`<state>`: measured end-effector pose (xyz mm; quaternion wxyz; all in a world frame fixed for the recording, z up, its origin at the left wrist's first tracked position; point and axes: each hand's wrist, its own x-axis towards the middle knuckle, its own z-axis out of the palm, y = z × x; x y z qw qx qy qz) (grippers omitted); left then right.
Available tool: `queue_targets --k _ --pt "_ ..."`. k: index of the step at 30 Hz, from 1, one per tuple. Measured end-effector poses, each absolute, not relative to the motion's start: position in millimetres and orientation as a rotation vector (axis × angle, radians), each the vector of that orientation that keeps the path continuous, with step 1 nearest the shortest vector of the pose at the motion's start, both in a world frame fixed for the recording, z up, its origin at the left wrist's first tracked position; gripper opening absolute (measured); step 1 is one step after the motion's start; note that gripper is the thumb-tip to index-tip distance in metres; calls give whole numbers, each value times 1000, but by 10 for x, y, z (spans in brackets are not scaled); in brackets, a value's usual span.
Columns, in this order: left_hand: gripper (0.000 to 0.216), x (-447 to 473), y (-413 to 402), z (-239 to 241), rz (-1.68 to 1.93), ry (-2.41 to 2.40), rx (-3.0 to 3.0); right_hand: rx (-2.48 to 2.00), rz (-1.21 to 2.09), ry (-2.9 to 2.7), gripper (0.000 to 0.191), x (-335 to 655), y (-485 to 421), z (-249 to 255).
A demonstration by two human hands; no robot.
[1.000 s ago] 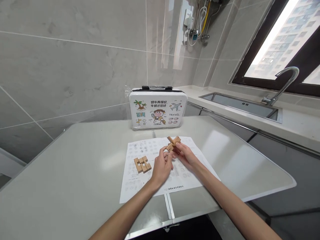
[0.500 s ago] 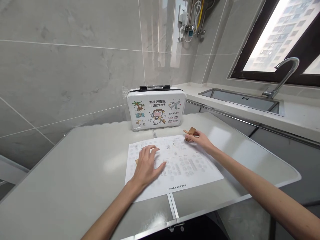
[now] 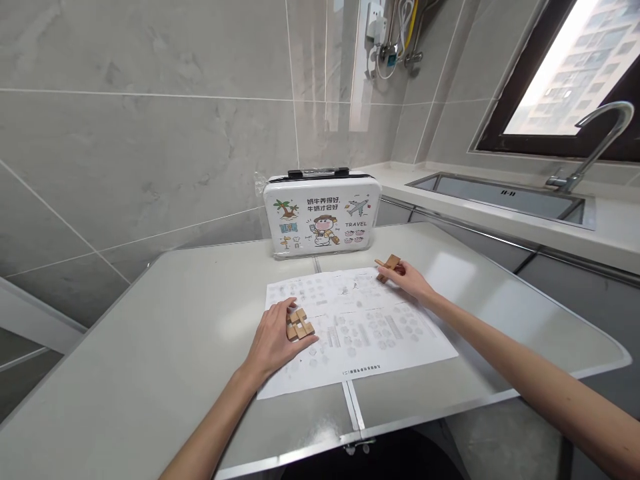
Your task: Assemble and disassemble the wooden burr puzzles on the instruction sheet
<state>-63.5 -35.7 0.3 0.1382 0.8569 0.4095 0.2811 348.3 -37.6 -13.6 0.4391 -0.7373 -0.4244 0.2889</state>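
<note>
My left hand [image 3: 274, 337] curls around the left side of a notched wooden puzzle block [image 3: 301, 325] that sits over the left part of a printed paper sheet [image 3: 325, 370]. Its thumb runs along the block's near edge, and the other fingers are at the far side, partly hidden. Near the sheet's far right corner, my right hand [image 3: 411, 279] grips a few joined wooden puzzle pieces [image 3: 391, 262] between thumb and fingers. One thin piece sticks out to the left. Faint drawings of pieces cover the sheet.
A white cartoon-printed case [image 3: 323, 217] in clear wrap stands upright at the back of the glossy folding table [image 3: 210, 300], against the tiled wall. To the right are a counter with a sink [image 3: 500, 193], a faucet [image 3: 605, 133] and a window.
My left hand has shifted left and turned, so the wooden block it covered now shows beside its thumb. My right hand keeps its pieces in nearly the same place. The view has shifted slightly.
</note>
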Motion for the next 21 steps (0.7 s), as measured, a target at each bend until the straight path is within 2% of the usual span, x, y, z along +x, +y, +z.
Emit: queue_targets --k 12,17,21 --pt "75 -658 -375 -22 847 1166 2404 -1793 741 -1121 71 3480 -437 -62" --pt "74 -631 -420 8 840 1102 2409 -1767 570 -1012 73 3548 -543 -58" --pt "74 -474 -503 81 745 970 2431 -1724 367 -962 56 3482 -794 10"
